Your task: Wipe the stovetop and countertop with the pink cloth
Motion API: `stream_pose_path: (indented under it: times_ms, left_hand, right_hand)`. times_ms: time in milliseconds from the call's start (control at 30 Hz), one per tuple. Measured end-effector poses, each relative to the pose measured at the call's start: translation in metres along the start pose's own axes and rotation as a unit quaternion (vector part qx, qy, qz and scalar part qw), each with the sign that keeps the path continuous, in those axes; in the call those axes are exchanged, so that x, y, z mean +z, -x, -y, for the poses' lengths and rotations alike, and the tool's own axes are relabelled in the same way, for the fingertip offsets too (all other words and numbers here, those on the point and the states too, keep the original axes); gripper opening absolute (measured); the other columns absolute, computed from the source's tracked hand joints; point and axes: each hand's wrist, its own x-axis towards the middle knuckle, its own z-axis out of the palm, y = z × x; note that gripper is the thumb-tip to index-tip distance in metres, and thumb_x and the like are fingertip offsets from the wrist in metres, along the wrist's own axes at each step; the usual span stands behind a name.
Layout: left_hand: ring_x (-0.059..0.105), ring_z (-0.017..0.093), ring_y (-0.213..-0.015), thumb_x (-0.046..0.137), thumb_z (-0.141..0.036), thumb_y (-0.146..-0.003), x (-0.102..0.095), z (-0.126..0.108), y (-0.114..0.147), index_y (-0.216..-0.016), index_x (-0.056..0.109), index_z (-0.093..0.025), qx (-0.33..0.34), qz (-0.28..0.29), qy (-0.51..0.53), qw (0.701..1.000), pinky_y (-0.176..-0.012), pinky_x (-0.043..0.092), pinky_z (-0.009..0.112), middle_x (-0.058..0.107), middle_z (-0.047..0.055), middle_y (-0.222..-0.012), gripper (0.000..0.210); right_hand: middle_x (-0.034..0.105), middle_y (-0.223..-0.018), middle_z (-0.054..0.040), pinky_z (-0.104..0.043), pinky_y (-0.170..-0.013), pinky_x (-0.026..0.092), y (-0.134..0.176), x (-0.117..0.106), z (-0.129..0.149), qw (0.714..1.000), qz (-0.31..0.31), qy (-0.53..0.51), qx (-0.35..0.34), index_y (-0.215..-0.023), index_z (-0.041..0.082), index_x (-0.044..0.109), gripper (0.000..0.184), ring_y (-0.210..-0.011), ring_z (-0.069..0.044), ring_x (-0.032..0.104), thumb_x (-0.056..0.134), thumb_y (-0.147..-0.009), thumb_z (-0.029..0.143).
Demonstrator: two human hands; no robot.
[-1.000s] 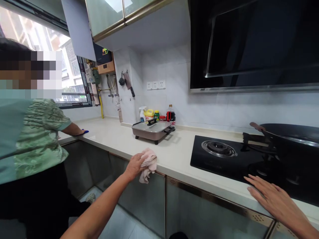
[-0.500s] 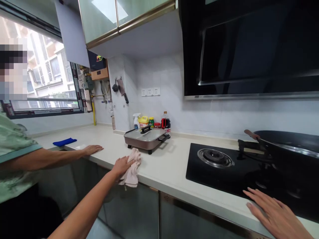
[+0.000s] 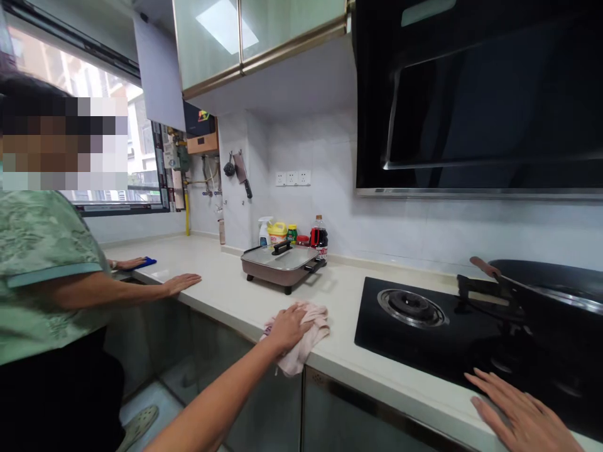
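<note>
A crumpled pale pink cloth lies on the worktop, partly hanging over the near edge

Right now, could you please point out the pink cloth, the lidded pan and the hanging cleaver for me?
Pink cloth (image 3: 308,343), head view: on its folds near the middle.
Lidded pan (image 3: 277,258), head view: on its lid.
Hanging cleaver (image 3: 240,168), head view: on its blade.
</note>
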Motion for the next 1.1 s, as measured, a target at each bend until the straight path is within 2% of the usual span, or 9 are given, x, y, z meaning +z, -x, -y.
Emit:
stream_pose_path:
  times_ms: [100, 200, 333, 433, 567, 733, 900, 1000, 1100]
  left_hand:
    - [0.043, 0.033, -0.149, 0.043, -0.049, -0.103, 0.015, -0.050, 0.007, -0.145, 0.058, -0.023, 0.048, -0.042, 0.026, 0.998, -0.114, 0.040, 0.053, 0.057, 0.012, -0.153, 0.051]
    - [0.045, 0.035, -0.147, 0.046, -0.048, -0.103, 0.024, -0.092, 0.014, -0.140, 0.061, -0.023, 0.072, -0.082, 0.046, 0.993, -0.111, 0.040, 0.056, 0.059, 0.013, -0.151, 0.047]
    - [0.046, 0.034, -0.143, 0.050, -0.046, -0.102, 0.024, -0.121, 0.022, -0.143, 0.057, -0.026, 0.084, -0.119, 0.056, 0.988, -0.107, 0.041, 0.053, 0.059, 0.012, -0.150, 0.046]
    - [0.048, 0.033, -0.137, 0.055, -0.049, -0.100, 0.021, -0.121, 0.029, -0.146, 0.052, -0.025, 0.095, -0.158, 0.059, 0.981, -0.106, 0.041, 0.050, 0.058, 0.012, -0.149, 0.052]
    - [0.052, 0.033, -0.126, 0.066, -0.051, -0.091, 0.022, -0.105, 0.044, -0.135, 0.060, -0.026, 0.111, -0.177, 0.053, 0.977, -0.103, 0.043, 0.049, 0.060, 0.012, -0.141, 0.050]
    - [0.053, 0.034, -0.123, 0.065, -0.033, -0.090, 0.022, -0.087, 0.071, -0.137, 0.059, -0.032, 0.120, -0.200, 0.030, 0.972, -0.101, 0.044, 0.053, 0.060, 0.012, -0.136, 0.047]
    - [0.058, 0.030, -0.107, 0.055, -0.020, -0.093, 0.023, -0.093, 0.084, -0.133, 0.063, -0.036, 0.155, -0.188, 0.034, 0.969, -0.090, 0.051, 0.047, 0.063, 0.012, -0.121, 0.044]
    - [0.059, 0.028, -0.102, 0.058, -0.020, -0.089, 0.031, -0.104, 0.083, -0.135, 0.061, -0.039, 0.164, -0.183, 0.032, 0.969, -0.087, 0.054, 0.045, 0.062, 0.011, -0.117, 0.050]
    - [0.060, 0.031, -0.106, 0.063, -0.022, -0.087, 0.036, -0.117, 0.086, -0.138, 0.058, -0.037, 0.162, -0.168, 0.044, 0.971, -0.090, 0.054, 0.048, 0.061, 0.013, -0.125, 0.054]
  right_hand:
    - [0.059, -0.149, -0.0034, -0.058, -0.119, 0.035, -0.005, -0.014, 0.019, 0.997, 0.020, 0.015, 0.071, -0.136, 0.036, 0.066, 0.062, -0.145, -0.032, 0.047, 0.036, -0.091, 0.066]
    - [0.055, -0.154, -0.0030, -0.057, -0.121, 0.031, -0.010, -0.021, 0.028, 0.994, 0.043, 0.023, 0.098, -0.144, 0.034, 0.060, 0.067, -0.146, -0.028, 0.045, 0.031, -0.094, 0.067]
    - [0.054, -0.154, -0.0031, -0.055, -0.122, 0.029, -0.012, -0.023, 0.029, 0.993, 0.043, 0.031, 0.101, -0.143, 0.033, 0.061, 0.065, -0.147, -0.026, 0.044, 0.031, -0.096, 0.066]
    - [0.053, -0.155, -0.0026, -0.055, -0.123, 0.028, -0.013, -0.025, 0.031, 0.992, 0.051, 0.030, 0.107, -0.144, 0.032, 0.060, 0.063, -0.148, -0.025, 0.043, 0.032, -0.097, 0.062]
    - [0.054, -0.154, -0.0021, -0.056, -0.122, 0.030, -0.017, -0.026, 0.035, 0.992, 0.053, 0.032, 0.109, -0.143, 0.033, 0.061, 0.058, -0.147, -0.025, 0.044, 0.034, -0.098, 0.057]
    - [0.055, -0.154, -0.0024, -0.055, -0.122, 0.030, -0.021, -0.025, 0.036, 0.992, 0.055, 0.019, 0.112, -0.143, 0.034, 0.062, 0.056, -0.147, -0.025, 0.044, 0.036, -0.098, 0.055]
    - [0.057, -0.152, -0.0039, -0.058, -0.121, 0.030, -0.024, -0.029, 0.037, 0.989, 0.058, -0.001, 0.138, -0.139, 0.032, 0.065, 0.055, -0.146, -0.028, 0.045, 0.039, -0.095, 0.053]
    - [0.062, -0.145, -0.0088, -0.057, -0.115, 0.039, -0.038, -0.036, 0.065, 0.988, -0.013, -0.030, 0.148, -0.123, 0.028, 0.074, 0.047, -0.137, -0.032, 0.053, 0.043, -0.093, 0.046]
    - [0.064, -0.139, -0.0099, -0.050, -0.113, 0.042, -0.070, -0.044, 0.130, 0.986, -0.063, -0.138, 0.066, -0.120, 0.026, 0.074, 0.043, -0.130, -0.028, 0.058, 0.043, -0.096, 0.044]
